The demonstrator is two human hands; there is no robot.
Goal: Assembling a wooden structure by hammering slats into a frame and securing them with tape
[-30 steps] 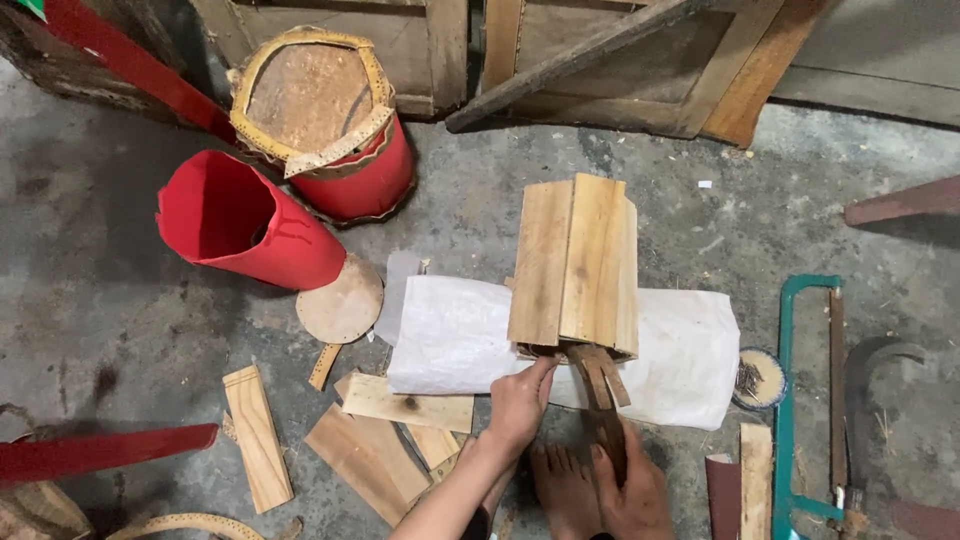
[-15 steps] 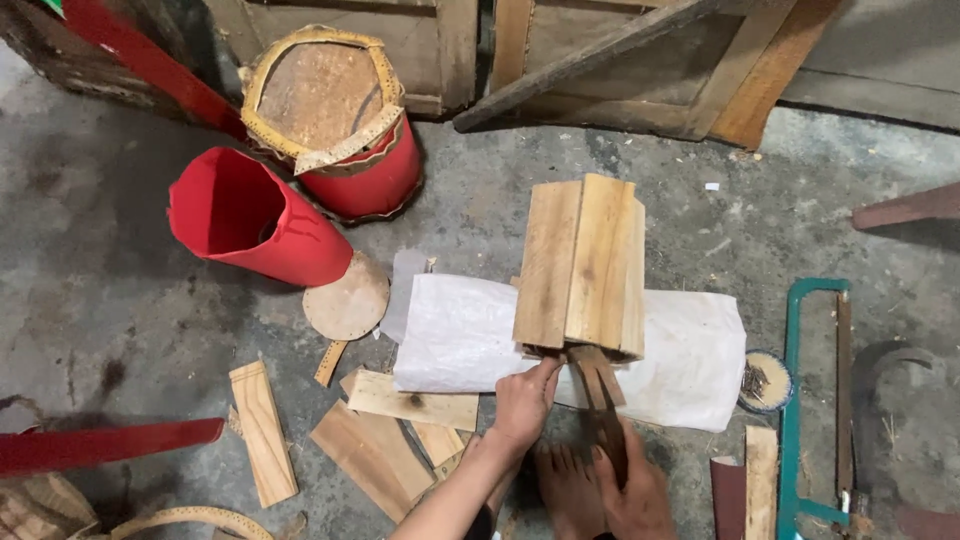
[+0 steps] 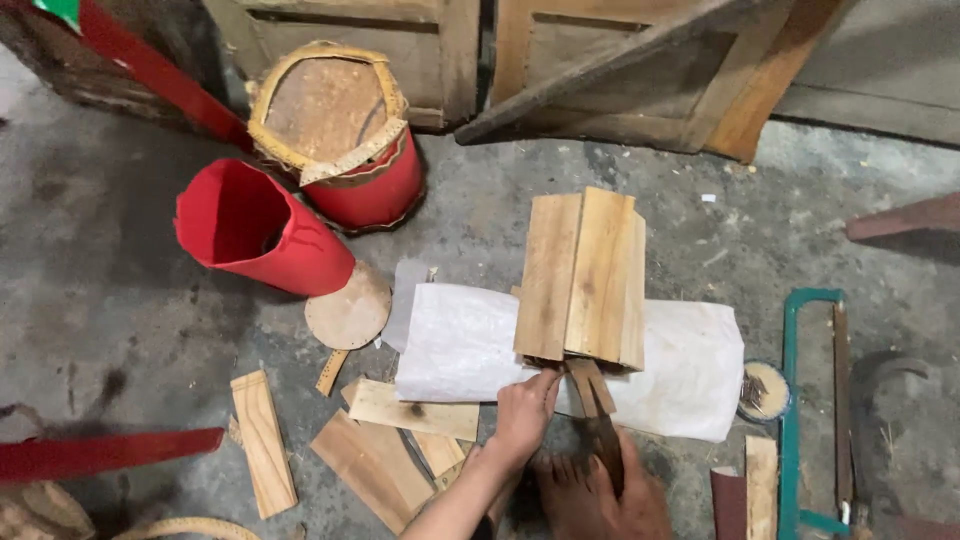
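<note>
A bundle of pale wooden planks (image 3: 585, 275) lies lengthwise on a white woven sack (image 3: 470, 345) spread on the concrete floor. My left hand (image 3: 522, 415) reaches up from the bottom edge and pinches the near left corner of the bundle. A narrow dark wooden strip (image 3: 597, 415) sticks out from under the bundle's near end, next to that hand. My bare feet (image 3: 600, 495) rest just below it. My right hand is out of view.
Loose wood offcuts (image 3: 375, 460) and a short plank (image 3: 262, 440) lie left of my arm. A red tube (image 3: 262, 230), a red drum (image 3: 350, 140) and a round wooden disc (image 3: 348, 312) sit at the upper left. A green hacksaw (image 3: 790, 410) lies right.
My left hand keeps its hold on the bundle's near corner. The view has shifted slightly; nothing else has visibly moved.
</note>
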